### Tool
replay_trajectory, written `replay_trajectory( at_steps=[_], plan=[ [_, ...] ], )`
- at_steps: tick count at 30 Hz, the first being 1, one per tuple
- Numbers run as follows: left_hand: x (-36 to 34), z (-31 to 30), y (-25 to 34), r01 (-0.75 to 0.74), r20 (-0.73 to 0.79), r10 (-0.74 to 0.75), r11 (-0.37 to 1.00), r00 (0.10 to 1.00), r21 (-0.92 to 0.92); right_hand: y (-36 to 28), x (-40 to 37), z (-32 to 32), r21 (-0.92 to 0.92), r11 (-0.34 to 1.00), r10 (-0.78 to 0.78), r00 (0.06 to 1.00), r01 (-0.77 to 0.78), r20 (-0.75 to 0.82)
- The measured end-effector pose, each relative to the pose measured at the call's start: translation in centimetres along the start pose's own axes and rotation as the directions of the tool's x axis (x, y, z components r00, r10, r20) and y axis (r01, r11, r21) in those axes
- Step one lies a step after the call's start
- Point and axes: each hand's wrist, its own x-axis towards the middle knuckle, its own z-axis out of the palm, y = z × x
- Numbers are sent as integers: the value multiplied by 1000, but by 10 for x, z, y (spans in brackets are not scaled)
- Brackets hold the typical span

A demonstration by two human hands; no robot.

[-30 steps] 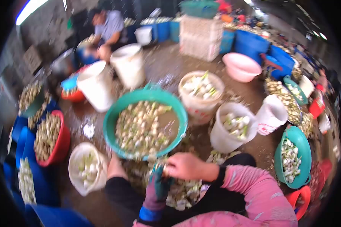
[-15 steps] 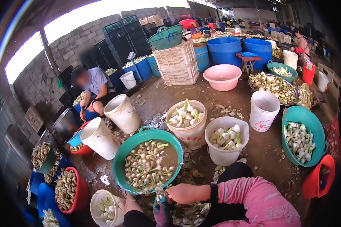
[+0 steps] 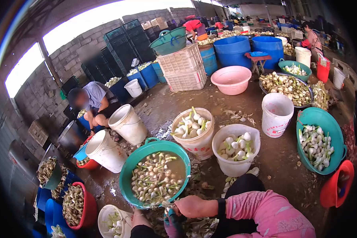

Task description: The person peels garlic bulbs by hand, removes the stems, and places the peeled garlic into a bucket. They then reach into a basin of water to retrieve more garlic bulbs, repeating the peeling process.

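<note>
My left hand [image 3: 173, 224], in a teal and pink glove, comes up from the bottom edge, closed around a pale garlic bulb [image 3: 167, 204]. My bare right hand [image 3: 188, 206] reaches in from the right with fingers curled against the same bulb; its fingertips are partly hidden. Both hands are just below the near rim of a green tub [image 3: 125, 186], where garlic bulbs [image 3: 154, 180] with cut stems lie in brownish water. Beneath my hands is a pile of garlic husks [image 3: 198, 226]. A white bucket [image 3: 125, 222] with peeled garlic stands left of my leg.
Two white buckets of cleaned garlic, one nearer [image 3: 236, 164] and one farther [image 3: 194, 144], stand beyond my knee. At right are another green tub [image 3: 333, 131] and a red bucket [image 3: 337, 184]. A person [image 3: 93, 99] crouches at left near tilted white buckets [image 3: 107, 150].
My hands stay together at the tub's near rim with little movement. The crouching person at left leans lower, and a person in red at the back shows more clearly. The view shifts slightly.
</note>
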Motion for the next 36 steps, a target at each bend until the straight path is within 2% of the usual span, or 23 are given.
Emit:
replay_trajectory(
  at_steps=[5, 6, 8, 10, 12, 13, 15, 16, 18, 21, 25, 27, 28, 29, 30, 31, 32, 33, 34, 35, 36],
  plan=[
    [0, 2, 2, -35, -87, 42, 997, 995, 71, -2, -1, -12, 83, 994, -68, 998, 68, 8],
    [0, -1, 3, -38, -93, 44, 997, 995, 67, -7, -2, -16, 62, 997, -44, 999, 44, -7],
    [-1, -9, 5, -69, 54, 63, 988, 997, 137, -5, 0, -7, 37, 999, -30, 999, 31, -20],
    [2, -17, 3, -62, 58, 56, 991, 997, 115, -4, 1, -2, 13, 1000, -13, 999, 14, -38],
    [6, -25, -2, -49, 66, 44, 997, 997, 67, -5, 1, -2, -1, 997, -76, 991, 76, -107],
    [8, -27, -3, -42, 72, 39, 998, 997, 42, -6, 3, -2, -5, 997, -78, 992, 78, -102],
    [8, -31, -2, -29, 77, 27, 999, 997, 25, -10, 6, -1, -118, 966, -242, 967, 232, -83],
    [8, -32, 0, -29, 74, 27, 999, 997, 32, -12, 6, -1, -118, 965, -246, 966, 236, -76],
    [6, -33, 2, -32, 64, 29, 998, 998, 50, -15, 6, 0, -9, 992, -129, 983, 129, -132],
    [4, -33, 5, -35, 50, 31, 996, 998, 79, -11, 7, 9, -87, 982, -185, 960, 170, -208],
    [2, -34, 11, -35, 30, 32, 994, 999, 99, -14, 9, 4, -132, 974, -208, 960, 186, -187],
    [3, -42, 14, 30, 105, -29, 1000, 994, -6, -18, 10, -1, -196, 976, -137, 967, 95, -214],
    [10, -50, 17, 75, 206, -74, 997, 976, 7, -15, 11, -8, -221, 969, -163, 955, 109, -246],
    [19, -59, 18, 120, 299, -122, 992, 946, 25, -10, 13, -12, 12, 996, -71, 914, 83, -400],
    [27, -64, 16, 270, 396, -191, 950, 898, -155, -12, 12, -30, -6, 1000, -3, 902, 0, -431],
    [28, -67, 17, 414, 479, -229, 851, 847, -324, 16, 17, -32, -175, 982, -137, 893, 67, -430],
    [23, -62, 24, 364, 464, -183, 868, 867, -338, 25, 17, -39, 44, 994, 106, 902, -96, -418],
    [19, -57, 32, 302, 435, -132, 887, 891, -350, 33, 20, -44, 408, 908, 259, 891, -94, -373],
    [17, -54, 40, 281, 465, -114, 908, 878, -309, 19, 20, -54, 364, 906, 349, 868, -216, -352],
    [18, -53, 47, 256, 510, -92, 931, 855, -261, 3, 17, -62, 241, 949, 273, 911, -203, -309],
    [17, -53, 49, 192, 480, -79, 963, 874, -189, -3, 20, -51, 252, 961, 192, 928, -112, -320]
  ],
)
